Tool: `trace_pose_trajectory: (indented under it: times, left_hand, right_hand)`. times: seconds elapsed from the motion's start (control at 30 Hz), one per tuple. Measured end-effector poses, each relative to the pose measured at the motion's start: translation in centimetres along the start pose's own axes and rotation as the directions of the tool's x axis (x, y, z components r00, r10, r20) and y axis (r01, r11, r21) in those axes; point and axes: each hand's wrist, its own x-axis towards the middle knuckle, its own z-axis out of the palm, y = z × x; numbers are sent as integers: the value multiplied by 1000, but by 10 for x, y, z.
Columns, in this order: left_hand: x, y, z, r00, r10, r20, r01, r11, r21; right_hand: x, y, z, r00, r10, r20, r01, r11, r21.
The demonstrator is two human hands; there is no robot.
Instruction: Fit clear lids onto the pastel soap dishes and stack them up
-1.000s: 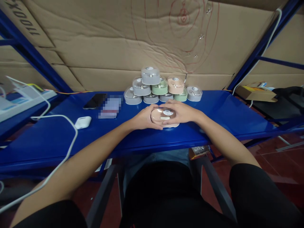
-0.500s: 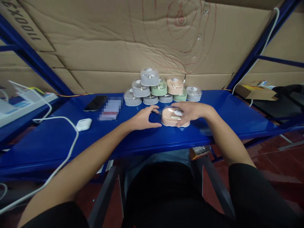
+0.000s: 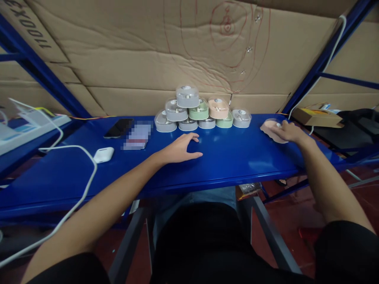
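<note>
At the right end of the blue table, my right hand (image 3: 291, 132) grips a peach-coloured case with a clear lid (image 3: 272, 130); the hand covers its right side. My left hand (image 3: 184, 149) rests at the middle of the table, thumb and fingers apart, holding nothing. Behind it, similar lidded cases are stacked in a pyramid against the cardboard. A grey case (image 3: 187, 97) tops the stack. Below it are another grey case (image 3: 177, 111), a green case (image 3: 199, 109) and a peach case (image 3: 218, 109). Several more form the bottom row, with a grey case (image 3: 241, 118) at its right end.
Left on the blue table (image 3: 231, 157) lie a black phone (image 3: 119, 128), a second phone with a blurred screen (image 3: 137, 135) and a white earbud case (image 3: 104, 154). A white cable (image 3: 92, 173) crosses the left side. An open cardboard box (image 3: 318, 117) sits beyond the right end.
My right hand has carried the peach case from the middle of the table to the right end. My left hand has stayed about where it was, and the stack is unchanged.
</note>
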Motion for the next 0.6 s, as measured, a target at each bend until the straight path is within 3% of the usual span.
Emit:
trace_pose_trajectory:
  times: [0.1, 0.27, 0.43, 0.6]
  left_hand:
    - [0, 0, 0, 1000, -1, 11, 1, 1000, 13]
    - [0, 0, -1, 1000, -14, 22, 14, 1000, 18]
    - [-2, 1, -3, 999, -10, 34, 10, 1000, 25]
    - [-1, 1, -3, 999, -7, 42, 6, 999, 35]
  right_hand:
    - [27, -11, 1, 990, 135, 28, -136, 989, 60]
    - [59, -54, 21, 971, 234, -40, -220, 951, 216]
    - [67, -90, 53, 963, 251, -95, -196, 899, 391]
    - [65, -92, 62, 971, 222, -90, -155, 868, 472]
